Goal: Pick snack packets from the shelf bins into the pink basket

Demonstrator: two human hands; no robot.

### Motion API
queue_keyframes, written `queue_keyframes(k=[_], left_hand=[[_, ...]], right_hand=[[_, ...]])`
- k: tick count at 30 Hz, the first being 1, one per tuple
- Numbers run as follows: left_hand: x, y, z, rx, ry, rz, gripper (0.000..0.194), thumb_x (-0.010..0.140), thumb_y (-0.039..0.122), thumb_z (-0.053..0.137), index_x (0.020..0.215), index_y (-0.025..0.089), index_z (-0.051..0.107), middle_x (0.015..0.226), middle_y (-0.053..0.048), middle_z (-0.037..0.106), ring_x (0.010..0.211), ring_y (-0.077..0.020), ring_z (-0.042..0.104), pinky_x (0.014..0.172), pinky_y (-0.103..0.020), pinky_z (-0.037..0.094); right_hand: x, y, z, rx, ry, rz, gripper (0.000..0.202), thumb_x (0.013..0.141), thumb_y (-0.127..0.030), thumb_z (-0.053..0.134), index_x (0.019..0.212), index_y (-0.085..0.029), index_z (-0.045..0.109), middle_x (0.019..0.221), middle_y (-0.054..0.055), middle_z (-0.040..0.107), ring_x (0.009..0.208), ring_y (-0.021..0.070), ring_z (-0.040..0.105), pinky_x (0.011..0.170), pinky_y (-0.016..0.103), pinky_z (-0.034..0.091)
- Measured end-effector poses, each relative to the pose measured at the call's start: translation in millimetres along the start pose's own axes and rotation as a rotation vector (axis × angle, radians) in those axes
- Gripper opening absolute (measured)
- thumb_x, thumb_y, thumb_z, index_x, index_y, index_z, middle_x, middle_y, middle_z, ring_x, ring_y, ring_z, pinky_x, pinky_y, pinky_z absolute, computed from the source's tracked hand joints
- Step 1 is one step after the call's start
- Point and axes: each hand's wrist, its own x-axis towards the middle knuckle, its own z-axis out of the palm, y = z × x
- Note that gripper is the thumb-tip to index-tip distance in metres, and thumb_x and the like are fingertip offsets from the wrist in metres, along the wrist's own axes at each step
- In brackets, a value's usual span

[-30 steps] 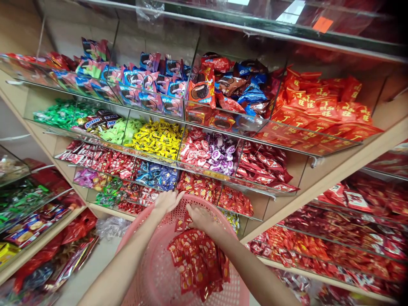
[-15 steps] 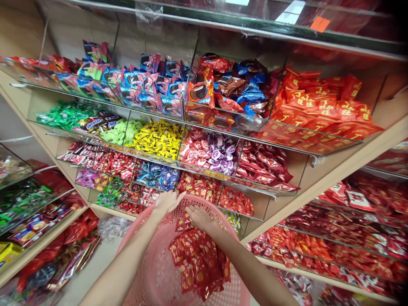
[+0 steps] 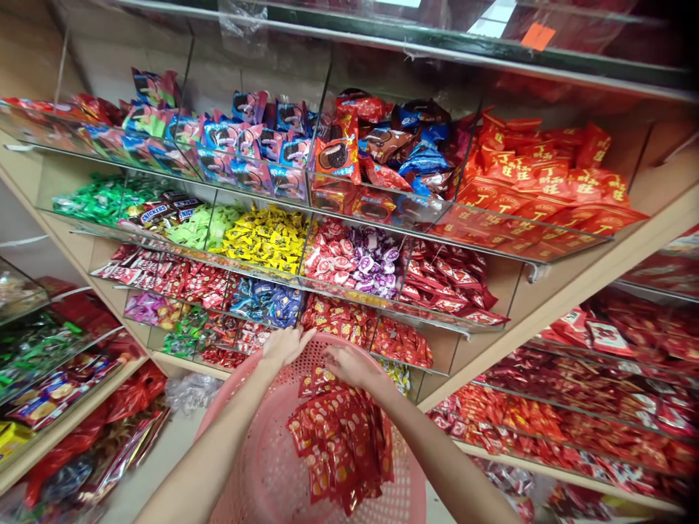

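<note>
A pink perforated plastic basket (image 3: 256, 444) is tilted below the shelves, with a pile of small red candy packets (image 3: 344, 437) inside on its right. My left hand (image 3: 285, 346) is closed on the basket's far rim. Just right of it, my right hand (image 3: 346, 364) is over the inside of the far wall, fingers curled beside the top red packets (image 3: 317, 378); whether it pinches one is too small to tell. Beyond the rim, the lowest shelf holds more red packets (image 3: 344, 320) in glass-fronted bins.
Tilted shelves hold yellow candies (image 3: 267, 236), purple candies (image 3: 376, 266), blue cookie packs (image 3: 229, 138) and large red packs (image 3: 529, 175). Red sweets (image 3: 507, 415) fill the right rack. At lower left are red bags (image 3: 136, 386) and a clear plastic bag (image 3: 192, 391).
My right hand has risen slightly along the basket's far wall. The view has shifted a little, moving the shelves slightly left. My left hand still grips the rim.
</note>
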Motion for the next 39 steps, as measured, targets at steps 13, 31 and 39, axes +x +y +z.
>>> queue_keyframes(k=[13,31,39], left_hand=[[-1,0,-0.5,-0.004,-0.006,-0.002,0.075,0.074,0.062,0.0,0.086,0.017,0.058,0.081,-0.012,0.062,0.079,-0.0251,0.058,0.07,-0.036,0.04],[-1,1,-0.9,-0.022,-0.012,-0.018,0.079,0.072,0.064,-0.003,0.087,0.017,0.058,0.083,-0.014,0.062,0.08,-0.0247,0.057,0.071,-0.037,0.039],[1,-1,2.9,0.002,0.008,0.0,0.079,0.071,0.064,-0.004,0.087,0.018,0.058,0.081,-0.013,0.062,0.078,-0.0255,0.058,0.068,-0.038,0.04]], right_hand=[[61,49,-13,0.416,0.578,0.737,0.02,0.067,-0.033,0.051,0.055,-0.017,0.056,0.052,0.002,0.056,0.053,0.0132,0.051,0.051,0.022,0.035],[10,18,0,-0.362,0.461,0.18,0.025,0.087,-0.022,0.029,0.087,-0.019,0.054,0.084,0.005,0.051,0.079,0.0151,0.047,0.068,0.025,0.036],[4,23,15,-0.428,0.397,0.14,0.021,0.087,-0.019,0.031,0.091,-0.019,0.052,0.088,0.006,0.049,0.083,0.0158,0.045,0.073,0.027,0.036]])
